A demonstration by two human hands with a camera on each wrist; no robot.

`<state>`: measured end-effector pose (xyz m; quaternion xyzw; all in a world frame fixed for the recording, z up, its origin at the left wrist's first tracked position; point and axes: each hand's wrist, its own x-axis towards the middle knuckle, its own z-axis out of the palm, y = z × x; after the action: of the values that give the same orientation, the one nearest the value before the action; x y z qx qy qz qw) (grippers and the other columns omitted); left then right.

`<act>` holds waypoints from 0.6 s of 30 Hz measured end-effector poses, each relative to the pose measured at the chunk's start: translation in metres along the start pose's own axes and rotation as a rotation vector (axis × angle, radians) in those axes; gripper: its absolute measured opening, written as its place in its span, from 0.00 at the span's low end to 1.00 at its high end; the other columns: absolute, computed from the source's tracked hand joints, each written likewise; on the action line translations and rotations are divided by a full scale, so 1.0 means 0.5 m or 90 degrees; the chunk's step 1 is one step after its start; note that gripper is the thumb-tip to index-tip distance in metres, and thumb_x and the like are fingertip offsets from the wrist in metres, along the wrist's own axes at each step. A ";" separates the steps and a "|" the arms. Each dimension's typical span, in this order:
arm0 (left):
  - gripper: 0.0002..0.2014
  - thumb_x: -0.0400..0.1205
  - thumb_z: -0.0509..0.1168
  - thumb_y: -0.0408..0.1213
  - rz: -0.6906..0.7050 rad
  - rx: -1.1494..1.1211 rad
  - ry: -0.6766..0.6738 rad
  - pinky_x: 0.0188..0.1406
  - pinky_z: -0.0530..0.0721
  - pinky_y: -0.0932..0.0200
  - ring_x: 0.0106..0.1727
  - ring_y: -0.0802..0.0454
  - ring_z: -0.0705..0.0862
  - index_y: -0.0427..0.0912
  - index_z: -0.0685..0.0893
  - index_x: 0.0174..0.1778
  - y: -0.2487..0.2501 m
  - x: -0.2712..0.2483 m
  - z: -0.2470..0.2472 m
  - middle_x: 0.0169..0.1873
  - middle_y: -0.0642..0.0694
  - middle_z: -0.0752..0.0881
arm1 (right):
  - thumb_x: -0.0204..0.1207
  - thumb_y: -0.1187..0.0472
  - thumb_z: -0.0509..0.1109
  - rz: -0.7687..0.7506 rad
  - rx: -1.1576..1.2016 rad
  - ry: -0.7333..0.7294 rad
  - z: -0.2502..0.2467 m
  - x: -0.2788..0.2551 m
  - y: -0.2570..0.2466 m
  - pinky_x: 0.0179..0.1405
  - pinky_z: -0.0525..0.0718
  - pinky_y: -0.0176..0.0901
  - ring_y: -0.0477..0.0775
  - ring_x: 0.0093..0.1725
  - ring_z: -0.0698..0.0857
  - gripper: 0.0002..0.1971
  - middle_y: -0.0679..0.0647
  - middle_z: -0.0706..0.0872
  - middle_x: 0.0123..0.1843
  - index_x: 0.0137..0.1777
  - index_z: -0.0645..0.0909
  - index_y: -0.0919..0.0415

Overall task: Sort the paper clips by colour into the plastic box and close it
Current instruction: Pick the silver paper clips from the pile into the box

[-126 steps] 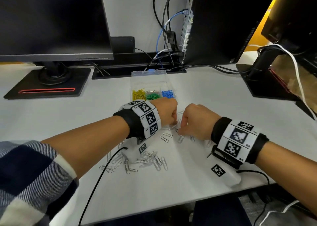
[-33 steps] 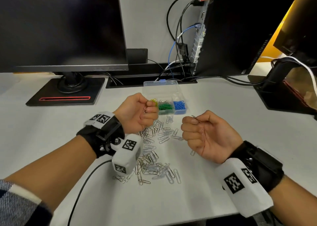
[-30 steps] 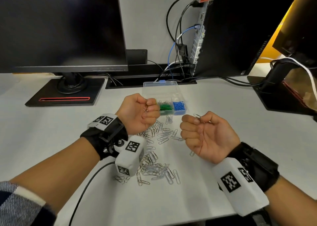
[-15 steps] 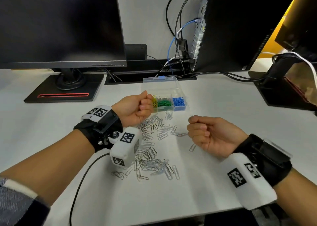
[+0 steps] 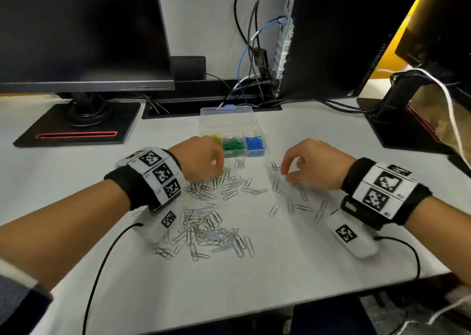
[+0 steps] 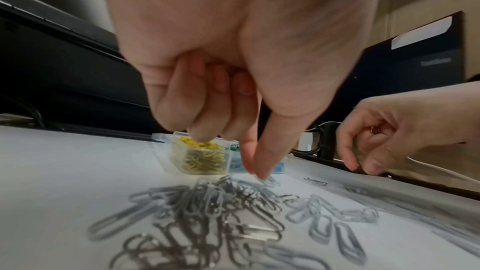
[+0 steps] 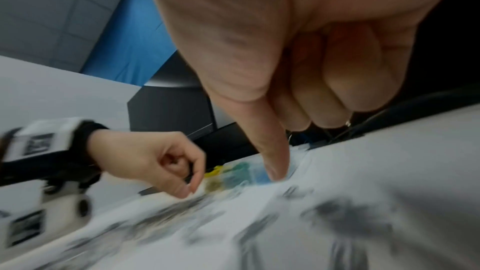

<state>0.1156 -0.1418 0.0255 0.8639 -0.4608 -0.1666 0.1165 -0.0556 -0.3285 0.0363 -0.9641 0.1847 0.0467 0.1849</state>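
Both hands drop back to the silver pile

Head view: half a second ago both fists were raised, palms up; now the left hand [image 5: 201,156] and right hand [image 5: 314,165] are palm-down over the silver paper clips [image 5: 204,222] at frame centre, so another pick looks to be starting. The plastic box [image 5: 229,120], lid open, sits just above with yellow, green and blue filled; desk [image 5: 293,263] lies bare toward the lower edge.
Left wrist view: index finger [image 6: 265,157] and thumb point down together at the pile, other fingers curled; whether they hold a clip I cannot tell.
Right wrist view: blurred; fingers curled, thumb down, something small and metallic glints at the fingertips.
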 end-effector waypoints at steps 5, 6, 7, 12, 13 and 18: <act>0.01 0.79 0.69 0.39 0.023 0.059 0.029 0.49 0.80 0.56 0.51 0.50 0.82 0.50 0.84 0.42 0.000 0.016 0.005 0.45 0.54 0.80 | 0.74 0.55 0.76 0.017 -0.055 0.062 -0.024 0.046 0.006 0.45 0.74 0.40 0.49 0.46 0.80 0.03 0.47 0.80 0.47 0.43 0.87 0.53; 0.01 0.78 0.70 0.40 0.030 0.056 0.027 0.48 0.78 0.57 0.50 0.51 0.81 0.50 0.84 0.41 0.001 0.018 0.007 0.44 0.54 0.79 | 0.75 0.54 0.75 0.029 -0.049 0.063 -0.022 0.057 0.003 0.46 0.74 0.41 0.50 0.47 0.80 0.05 0.48 0.81 0.47 0.43 0.88 0.55; 0.02 0.78 0.71 0.41 0.034 0.053 0.025 0.46 0.76 0.58 0.48 0.52 0.80 0.50 0.85 0.41 0.003 0.019 0.009 0.43 0.55 0.78 | 0.75 0.52 0.75 0.053 -0.040 0.057 -0.016 0.071 -0.001 0.45 0.75 0.42 0.51 0.47 0.81 0.09 0.49 0.82 0.46 0.44 0.88 0.57; 0.06 0.77 0.73 0.45 0.059 0.054 0.028 0.41 0.70 0.61 0.42 0.57 0.74 0.48 0.87 0.45 0.019 0.030 0.018 0.37 0.62 0.72 | 0.69 0.43 0.77 0.152 -0.071 0.002 0.018 0.129 0.000 0.46 0.87 0.48 0.56 0.44 0.85 0.22 0.56 0.86 0.42 0.49 0.84 0.62; 0.06 0.78 0.73 0.45 0.063 0.055 0.028 0.38 0.70 0.61 0.39 0.59 0.73 0.48 0.87 0.45 0.021 0.031 0.017 0.36 0.62 0.72 | 0.68 0.43 0.78 0.154 -0.076 -0.006 0.021 0.133 0.001 0.46 0.87 0.48 0.57 0.44 0.85 0.22 0.56 0.86 0.42 0.48 0.83 0.63; 0.07 0.78 0.72 0.45 0.080 0.059 0.024 0.28 0.66 0.67 0.32 0.61 0.72 0.45 0.88 0.45 0.024 0.040 0.020 0.33 0.58 0.72 | 0.70 0.49 0.78 0.141 -0.090 -0.023 0.027 0.139 0.000 0.50 0.86 0.49 0.59 0.48 0.85 0.19 0.59 0.86 0.46 0.48 0.81 0.64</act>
<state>0.1126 -0.1656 0.0169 0.8407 -0.5191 -0.1210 0.0957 0.0087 -0.3471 0.0125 -0.9474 0.2831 0.0975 0.1133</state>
